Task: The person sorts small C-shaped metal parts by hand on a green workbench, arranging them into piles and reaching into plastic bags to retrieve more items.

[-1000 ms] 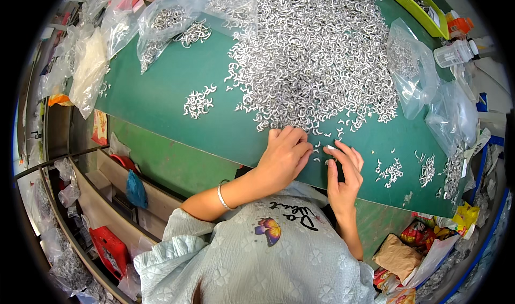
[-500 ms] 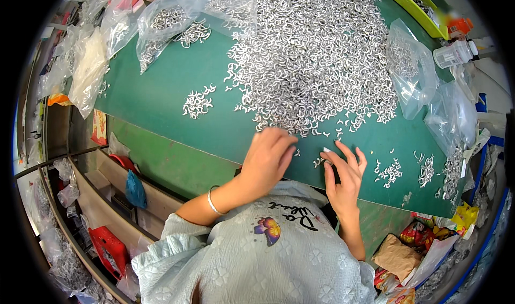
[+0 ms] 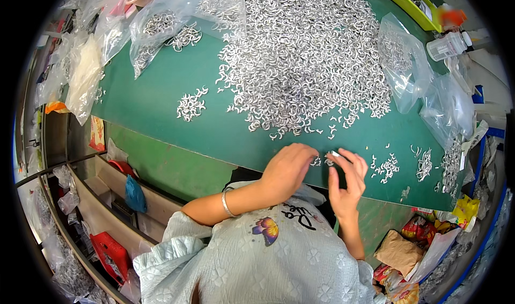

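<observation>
A large heap of small silver crescent-shaped metal pieces (image 3: 306,62) covers the far middle of the green table. My left hand (image 3: 287,172), with a silver bangle at its wrist, is near the table's front edge. Its fingers are curled together, and their tips are partly hidden. A few loose crescent pieces (image 3: 316,162) lie by those fingertips. Facing it, my right hand (image 3: 348,180) has thumb and fingers apart, its index fingertip beside another small group of crescent pieces (image 3: 329,160). I see nothing gripped in the right hand.
Smaller piles of pieces lie left (image 3: 191,104) and right (image 3: 387,167). Clear plastic bags (image 3: 405,62) flank the heap. A yellow-green tray (image 3: 410,6) and a clear bottle (image 3: 448,46) stand far right. A red basket (image 3: 110,253) sits lower left, with snack packets (image 3: 418,231) lower right.
My left hand has moved right and toward me, away from the heap's edge and close to my right hand. The right hand stays near the same spot. The view has shifted slightly.
</observation>
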Motion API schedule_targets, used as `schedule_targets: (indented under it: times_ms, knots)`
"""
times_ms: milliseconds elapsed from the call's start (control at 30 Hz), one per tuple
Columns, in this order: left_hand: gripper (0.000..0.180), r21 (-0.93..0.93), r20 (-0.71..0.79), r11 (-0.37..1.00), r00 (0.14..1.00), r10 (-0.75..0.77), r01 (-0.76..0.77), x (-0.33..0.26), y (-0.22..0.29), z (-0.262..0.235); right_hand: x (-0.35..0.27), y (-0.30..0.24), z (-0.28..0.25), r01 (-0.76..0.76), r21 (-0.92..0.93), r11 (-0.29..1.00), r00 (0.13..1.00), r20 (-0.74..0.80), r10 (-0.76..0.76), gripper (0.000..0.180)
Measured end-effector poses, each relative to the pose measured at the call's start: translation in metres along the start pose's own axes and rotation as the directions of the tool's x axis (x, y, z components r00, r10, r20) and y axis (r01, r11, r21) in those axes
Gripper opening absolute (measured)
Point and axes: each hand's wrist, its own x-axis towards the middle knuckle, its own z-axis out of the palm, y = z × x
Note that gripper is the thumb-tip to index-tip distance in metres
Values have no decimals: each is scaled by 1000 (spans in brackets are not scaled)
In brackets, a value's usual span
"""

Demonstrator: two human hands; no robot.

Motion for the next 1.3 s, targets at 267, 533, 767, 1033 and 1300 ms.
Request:
schedule_targets:
  times_ms: [267,533,767,1033,1300]
  knots:
    - [22,97,-117,995,993,-27,38,2,-10,-21,-16,0,3,159,-146,976,945,310,-107,35]
    - [24,120,-76,993,997,31,-21,5,-8,-13,-41,7,-13,75,-237,969,972,235,-18,53]
    - [24,187,-75,982,997,26,-11,8,-9,-16,-39,1,-7,-6,-231,973,941,328,83,54]
    - [35,390,51,915,995,88,-101,22,-2,-4,-32,10,-7,-83,-192,978,993,64,97,60]
    - [40,348,168,925,981,99,-153,11,-7,-6,-4,-1,3,-17,-210,978,988,147,49,49]
